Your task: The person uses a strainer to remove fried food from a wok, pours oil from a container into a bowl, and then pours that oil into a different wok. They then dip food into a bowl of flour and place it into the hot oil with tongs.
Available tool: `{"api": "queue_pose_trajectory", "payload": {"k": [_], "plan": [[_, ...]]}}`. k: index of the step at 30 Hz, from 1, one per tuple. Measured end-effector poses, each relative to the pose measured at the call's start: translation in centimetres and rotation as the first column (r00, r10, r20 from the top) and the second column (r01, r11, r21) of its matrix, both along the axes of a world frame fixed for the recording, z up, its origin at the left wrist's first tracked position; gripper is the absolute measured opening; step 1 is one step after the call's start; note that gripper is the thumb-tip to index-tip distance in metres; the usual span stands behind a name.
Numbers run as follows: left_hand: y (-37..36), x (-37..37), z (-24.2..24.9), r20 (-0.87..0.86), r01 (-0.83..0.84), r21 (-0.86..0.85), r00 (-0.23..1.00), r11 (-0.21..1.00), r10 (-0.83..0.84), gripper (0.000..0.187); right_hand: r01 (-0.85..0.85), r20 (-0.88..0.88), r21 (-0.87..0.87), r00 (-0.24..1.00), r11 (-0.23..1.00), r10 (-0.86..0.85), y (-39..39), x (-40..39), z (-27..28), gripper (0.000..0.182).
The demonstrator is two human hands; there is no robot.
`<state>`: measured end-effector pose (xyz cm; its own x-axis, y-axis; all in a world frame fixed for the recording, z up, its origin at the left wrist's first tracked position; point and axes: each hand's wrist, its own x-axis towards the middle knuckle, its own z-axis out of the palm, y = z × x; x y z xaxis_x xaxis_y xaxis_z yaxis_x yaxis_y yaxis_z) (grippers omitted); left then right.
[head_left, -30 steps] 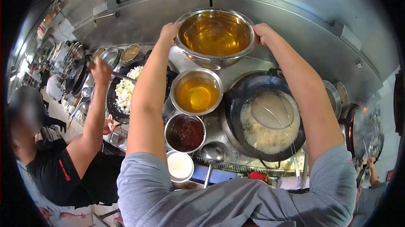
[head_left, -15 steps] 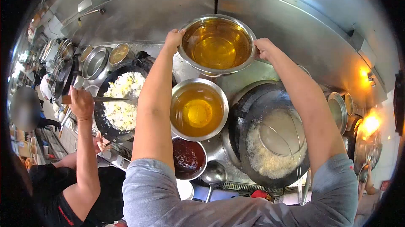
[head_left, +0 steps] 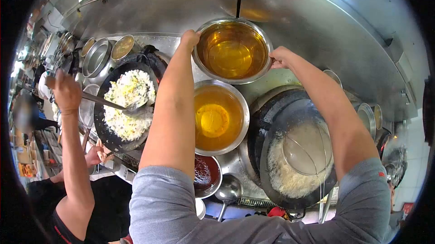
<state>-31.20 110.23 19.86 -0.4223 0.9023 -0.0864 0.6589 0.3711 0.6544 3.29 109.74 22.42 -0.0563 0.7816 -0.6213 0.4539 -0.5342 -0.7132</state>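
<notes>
A wide steel mixing bowl (head_left: pixel 233 81) of clear golden oil is held at the back of the stove between my two hands. My left hand (head_left: pixel 190 39) has its fingers closed over the left rim. On the right rim my right hand (head_left: pixel 282 57) grips the same bowl. Just in front stands a second steel bowl (head_left: pixel 246 119) with amber oil in it. Under my right forearm a round mesh strainer (head_left: pixel 309 149) lies in a black wok (head_left: pixel 297 205) of pale, foamy liquid.
A bowl of dark red sauce (head_left: pixel 205 173) and a steel ladle (head_left: pixel 229 189) sit near the front. At left, a co-worker's hand (head_left: pixel 67 92) works a long-handled ladle in a wok of fried rice (head_left: pixel 129 103). Steel pans (head_left: pixel 96 58) stand behind it.
The co-worker's hand has moved left and down, and the ladle now has rice heaped at it. The flame at far right is gone. My hands keep their hold on the bowl.
</notes>
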Motion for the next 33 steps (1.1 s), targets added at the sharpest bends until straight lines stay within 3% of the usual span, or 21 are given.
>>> {"api": "queue_pose_trajectory", "payload": {"k": [3, 7, 10, 11, 13, 14, 15, 17, 18, 19, 20, 21, 23, 24, 26, 28, 29, 30, 31, 32, 33], "plan": [[0.0, 0.1, -0.8, -0.192, -0.003, -0.056, 0.981, 0.998, -0.007, 0.042, -0.075, 0.127, 0.018, 0.989, 0.997, 0.072, -0.3, -0.5, -0.6, 0.012], [-0.3, -0.2, -1.9, -0.111, -0.026, -0.052, 0.994, 0.998, 0.02, 0.039, -0.062, 0.113, -0.007, 0.992, 0.998, 0.062, -0.1, -1.1, -1.8, 0.009], [-0.2, 0.5, -1.3, -0.345, 0.027, -0.102, 0.937, 0.994, -0.061, 0.031, -0.123, 0.187, -0.004, 0.975, 0.992, 0.122, -0.5, -1.4, 0.3, 0.017], [0.8, 0.5, -0.3, -0.413, 0.053, -0.073, 0.907, 0.996, -0.078, 0.03, -0.125, 0.185, 0.001, 0.975, 0.992, 0.123, -0.6, -1.1, 2.0, 0.017], [0.5, 3.5, 6.7, -0.301, 0.046, -0.1, 0.951, 0.994, -0.074, 0.029, -0.237, 0.25, 0.091, 0.945, 0.967, 0.209, 0.1, -0.6, 5.1, 0.031], [3.0, 4.1, 6.9, -0.208, -0.024, -0.073, 0.978, 0.997, 0.009, 0.03, -0.277, 0.286, 0.092, 0.927, 0.956, 0.241, 0.7, -0.6, 6.5, 0.037], [1.7, 7.2, 10.4, -0.298, -0.118, -0.118, 0.952, 0.986, 0.078, 0.031, -0.312, 0.329, 0.106, 0.907, 0.944, 0.263, 1.4, 0.1, 8.5, 0.044], [-3.5, 11.8, 16.4, -0.127, -0.001, 0.076, 0.992, 0.997, 0.011, 0.03, -0.266, 0.276, 0.256, 0.941, 0.929, 0.193, -0.3, 1.1, 13.2, 0.046], [-5.6, 13.9, 18.3, -0.154, -0.022, 0.149, 0.987, 0.989, 0.046, 0.03, -0.306, 0.281, 0.291, 0.933, 0.907, 0.225, -2.3, 1.4, 15.9, 0.044], [-7.0, 16.2, 19.4, -0.099, -0.077, 0.337, 0.988, 0.938, 0.117, 0.028, -0.342, 0.277, 0.332, 0.926, 0.879, 0.255, -4.6, 1.6, 19.1, 0.043], [-10.9, 18.8, 22.5, -0.028, -0.055, 0.373, 0.997, 0.926, 0.071, 0.03, -0.42, 0.309, 0.349, 0.896, 0.838, 0.32, -6.5, 2.4, 21.7, 0.041], [-13.9, 21.6, 23.2, 0.013, -0.019, 0.561, 1.0, 0.827, 0.014, 0.032, -0.482, 0.342, 0.363, 0.865, 0.797, 0.367, -8.8, 3.4, 24.1, 0.039], [-21.1, 27.3, 25.0, -0.041, 0.095, 0.793, 0.994, 0.602, -0.102, 0.032, -0.634, 0.484, 0.37, 0.756, 0.679, 0.441, -13.4, 6.0, 28.6, 0.033], [-25.4, 29.8, 25.1, -0.182, 0.218, 0.864, 0.976, 0.454, -0.123, 0.034, -0.635, 0.488, 0.384, 0.756, 0.671, 0.436, -15.8, 7.8, 30.9, 0.033], [-35.2, 33.3, 24.9, -0.449, 0.494, 0.819, 0.868, 0.291, -0.211, 0.032, -0.812, 0.692, 0.412, 0.574, 0.414, 0.438, -20.7, 11.7, 33.4, 0.025], [-42.7, 35.2, 22.4, -0.563, 0.673, 0.72, 0.709, 0.169, -0.425, 0.026, -0.866, 0.753, 0.372, 0.492, 0.333, 0.436, -26.8, 13.7, 35.8, 0.018], [-45.9, 36.0, 19.4, -0.589, 0.748, 0.61, 0.649, 0.262, -0.481, 0.015, -0.909, 0.813, 0.327, 0.411, 0.26, 0.412, -30.3, 14.4, 36.0, 0.016], [-49.4, 36.1, 16.9, -0.539, 0.784, 0.566, 0.586, 0.255, -0.605, 0.016, -0.886, 0.755, 0.455, 0.435, 0.086, 0.49, -34.9, 15.1, 35.0, 0.016], [-53.5, 36.2, 15.2, -0.343, 0.752, 0.549, 0.601, 0.365, -0.722, 0.024, -0.812, 0.693, 0.578, 0.438, -0.078, 0.572, -40.7, 15.7, 33.6, 0.017], [-56.8, 36.0, 12.4, -0.192, 0.724, 0.493, 0.631, 0.482, -0.751, 0.026, -0.791, 0.723, 0.54, 0.261, -0.287, 0.64, -46.2, 15.7, 32.5, 0.019], [-60.8, 36.0, 10.5, -0.05, 0.702, 0.354, 0.674, 0.618, -0.737, 0.025, -0.692, 0.65, 0.624, 0.2, -0.364, 0.733, -51.2, 16.9, 30.4, 0.025]]}}
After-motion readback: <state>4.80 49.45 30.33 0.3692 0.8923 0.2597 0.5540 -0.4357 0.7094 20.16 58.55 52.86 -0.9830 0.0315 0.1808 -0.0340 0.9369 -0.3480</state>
